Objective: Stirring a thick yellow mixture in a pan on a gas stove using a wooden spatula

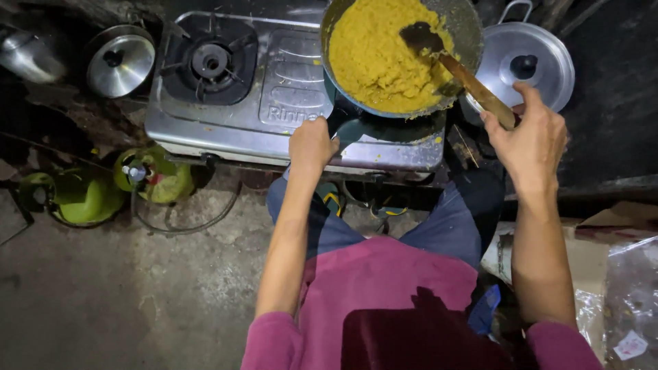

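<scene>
A round pan [466,27] full of thick yellow mash [373,58] sits on the right burner of a steel two-burner stove [288,75]. My left hand [312,145] is closed around the pan's dark handle at the stove's front edge. My right hand [528,140] grips the wooden handle of a spatula [473,82], whose dark blade rests in the mash at the pan's upper right.
The stove's left burner [209,62] is bare. A lidded metal pot [528,62] stands right of the pan, and another steel lid [120,65] lies left of the stove. Two green gas cylinders [154,175] [79,195] stand on the concrete floor at left. Plastic bags [630,294] lie at lower right.
</scene>
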